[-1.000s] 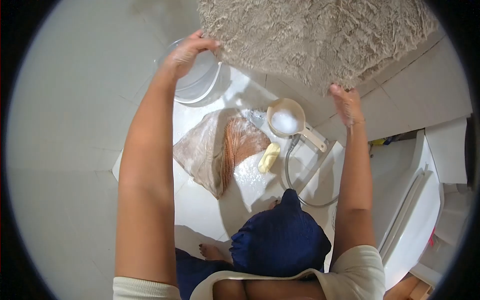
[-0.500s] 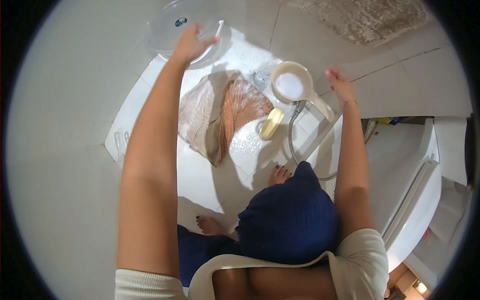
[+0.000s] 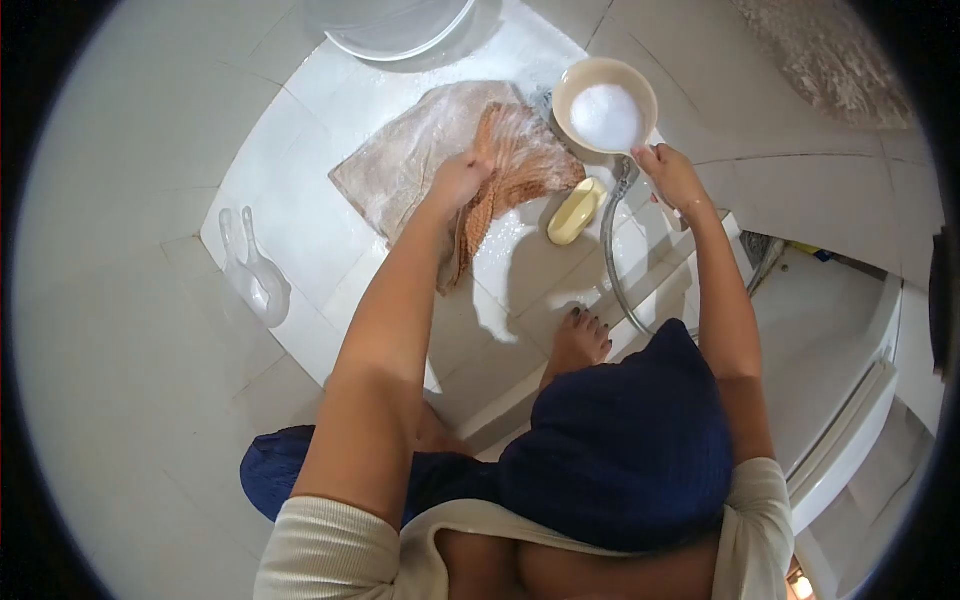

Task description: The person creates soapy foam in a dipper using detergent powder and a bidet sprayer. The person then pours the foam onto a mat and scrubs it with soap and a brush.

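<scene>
A wet cloth (image 3: 400,150), pale on one side and orange-brown and ribbed on the other, lies spread and partly folded on the white tiled floor. My left hand (image 3: 463,178) is closed on the fold of its orange part. A beige dipper (image 3: 605,66) with white powder or foam (image 3: 605,117) inside stands at the cloth's upper right. My right hand (image 3: 672,178) is closed around the dipper's handle, which is mostly covered by the hand. A pale yellow bar of soap (image 3: 577,211) lies on the floor between the cloth and the dipper's hose side.
A clear basin (image 3: 395,40) stands at the top. A grey shower hose (image 3: 610,250) curves beside the soap toward a raised ledge. A translucent two-pronged object (image 3: 255,285) is at the left. A shaggy mat (image 3: 825,65) lies upper right. My bare foot (image 3: 580,340) is near the hose.
My left hand has come down from the basin and taken hold of the cloth. My right hand has moved onto the dipper's handle. The view has shifted, with the basin now higher.
</scene>
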